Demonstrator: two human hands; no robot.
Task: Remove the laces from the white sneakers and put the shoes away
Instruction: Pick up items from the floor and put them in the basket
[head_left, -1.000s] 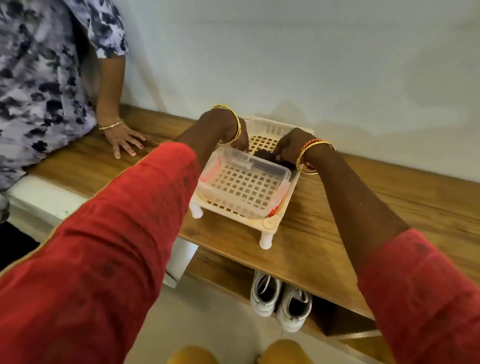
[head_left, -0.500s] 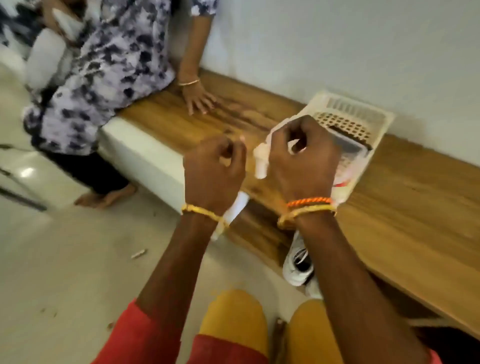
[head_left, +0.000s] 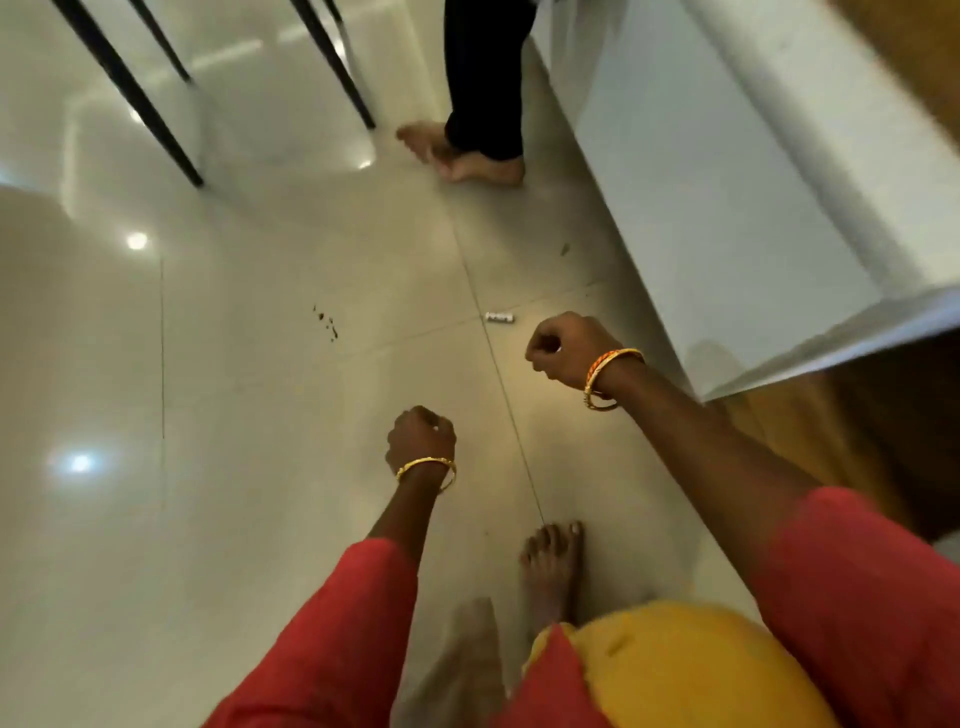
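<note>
The white sneakers and their laces are out of view. My left hand (head_left: 421, 434) hangs over the pale tiled floor with its fingers curled into a fist and nothing in it. My right hand (head_left: 566, 345) is higher and to the right, also curled into a fist and holding nothing that I can see. Both wrists wear bangles, and red sleeves cover my forearms.
A white bench base (head_left: 727, 197) with a wooden top runs along the right. Another person's bare feet (head_left: 462, 156) stand beside it at the top. Black chair legs (head_left: 130, 93) rise at the upper left. A small white scrap (head_left: 500, 317) lies on the floor. My own foot (head_left: 550, 566) is below.
My view swung from the bench with the white basket down to the floor. Both hands left the basket, came back toward me and now hang empty and curled.
</note>
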